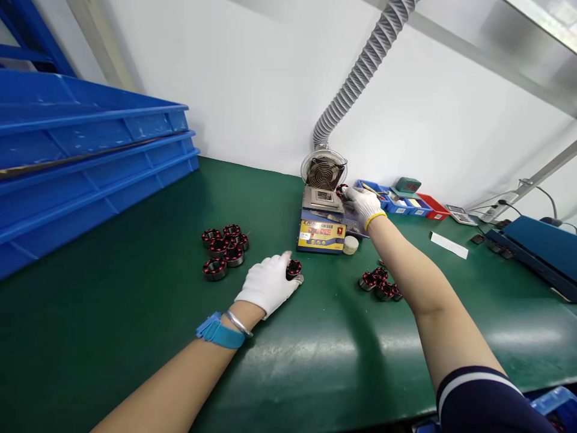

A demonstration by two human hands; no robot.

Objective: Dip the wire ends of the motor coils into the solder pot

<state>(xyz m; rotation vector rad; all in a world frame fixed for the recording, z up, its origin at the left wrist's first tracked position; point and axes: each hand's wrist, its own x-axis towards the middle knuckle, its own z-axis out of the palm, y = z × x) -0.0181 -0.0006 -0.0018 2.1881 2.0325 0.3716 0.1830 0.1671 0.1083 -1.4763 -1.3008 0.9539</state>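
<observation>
L hand grips a coil ring on bench; R hand pinches 2nd ring by prob. hot unit, best kept level, glove clear.

Mat green; trays blue; gloves white; wristband light blue.

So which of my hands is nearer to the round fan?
Right. Your right hand is just to the right of the fan; your left hand is farther off, toward you and to the left.
</observation>
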